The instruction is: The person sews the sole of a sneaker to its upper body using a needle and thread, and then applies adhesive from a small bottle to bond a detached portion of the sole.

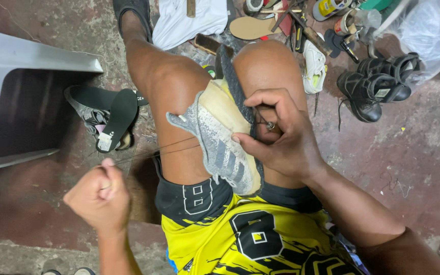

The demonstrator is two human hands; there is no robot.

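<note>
A grey knit sneaker [219, 145] with a pale sole lies wedged between my knees, toe toward my lap. My right hand [281, 135] grips its edge and holds a small metal awl [269, 125] against the sole seam. My left hand [99, 196] is a closed fist pulling a thin dark thread [154, 150] taut out to the left from the shoe.
A black insole on a dark shoe [113, 119] lies on the floor at left beside a white plastic chair [6, 81]. Black sandals [378, 84], a white shoe [314, 66], a tan insole [250, 26], tools and a plastic bag [423, 25] crowd the floor ahead.
</note>
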